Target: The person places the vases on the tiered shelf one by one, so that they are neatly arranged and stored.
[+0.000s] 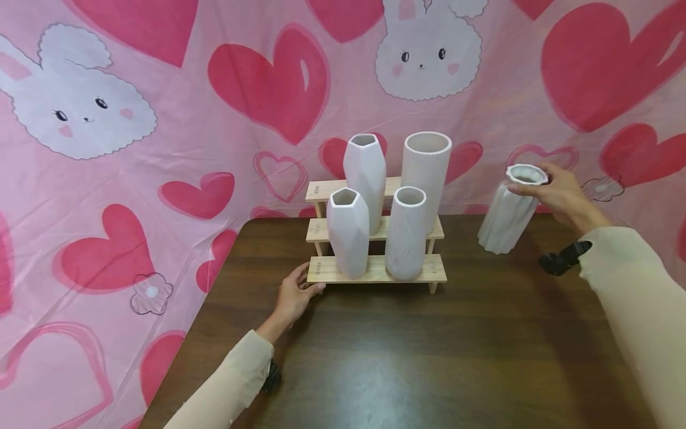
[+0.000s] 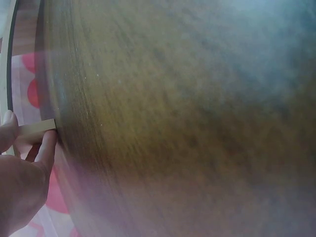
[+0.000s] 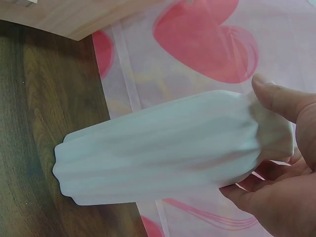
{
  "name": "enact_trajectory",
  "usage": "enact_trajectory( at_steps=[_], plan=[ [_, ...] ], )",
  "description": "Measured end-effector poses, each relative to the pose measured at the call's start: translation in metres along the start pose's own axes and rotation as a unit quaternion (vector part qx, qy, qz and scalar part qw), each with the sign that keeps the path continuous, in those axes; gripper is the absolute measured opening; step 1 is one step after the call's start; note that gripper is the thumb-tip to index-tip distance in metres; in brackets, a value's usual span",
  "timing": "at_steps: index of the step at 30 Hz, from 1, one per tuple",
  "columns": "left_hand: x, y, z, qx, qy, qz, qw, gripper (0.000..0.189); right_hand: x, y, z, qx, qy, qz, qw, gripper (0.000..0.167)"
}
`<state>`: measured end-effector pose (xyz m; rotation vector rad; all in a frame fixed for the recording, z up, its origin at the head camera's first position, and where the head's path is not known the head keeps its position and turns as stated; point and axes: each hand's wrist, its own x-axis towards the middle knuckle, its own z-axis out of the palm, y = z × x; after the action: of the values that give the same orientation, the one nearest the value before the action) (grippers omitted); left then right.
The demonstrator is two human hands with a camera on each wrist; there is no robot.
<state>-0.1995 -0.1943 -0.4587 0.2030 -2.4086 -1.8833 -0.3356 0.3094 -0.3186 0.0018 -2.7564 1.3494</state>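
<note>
My right hand (image 1: 557, 193) grips a white fluted vase (image 3: 158, 148) around its scalloped neck, thumb on one side and fingers on the other. The vase leans toward the right hand, its base low over the table to the right of the stepped wooden rack (image 1: 375, 271). My left hand (image 1: 295, 295) holds the front left corner of that rack, thumb in front; the left wrist view shows its fingers around a pale wooden piece (image 2: 37, 129). On the rack's front step stand a faceted vase (image 1: 348, 238) and a slim cylindrical vase (image 1: 405, 238).
Behind them, a second faceted vase (image 1: 365, 170) and a wide ribbed vase (image 1: 426, 173) stand on the middle step. The dark wooden table (image 1: 402, 357) reaches back to a pink cloth (image 1: 241, 131) printed with hearts and rabbits.
</note>
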Motion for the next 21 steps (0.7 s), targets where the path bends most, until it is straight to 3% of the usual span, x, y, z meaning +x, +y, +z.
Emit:
enact_trajectory(
  at_steps=[10,15,21],
  plan=[
    [0.0,0.001,0.001,0.0,0.001,0.001,1.0,0.067,-0.001,-0.005,-0.004,0.006,0.027,-0.003,0.9996,0.078],
    [0.0,0.001,0.0,0.002,0.003,0.0,1.0,0.067,-0.005,-0.013,-0.011,0.009,0.023,0.0,0.9997,0.08],
    [0.0,0.001,0.0,0.004,0.004,-0.001,1.0,0.066,-0.008,-0.034,-0.025,0.058,0.001,0.036,0.9977,0.087]
  ],
)
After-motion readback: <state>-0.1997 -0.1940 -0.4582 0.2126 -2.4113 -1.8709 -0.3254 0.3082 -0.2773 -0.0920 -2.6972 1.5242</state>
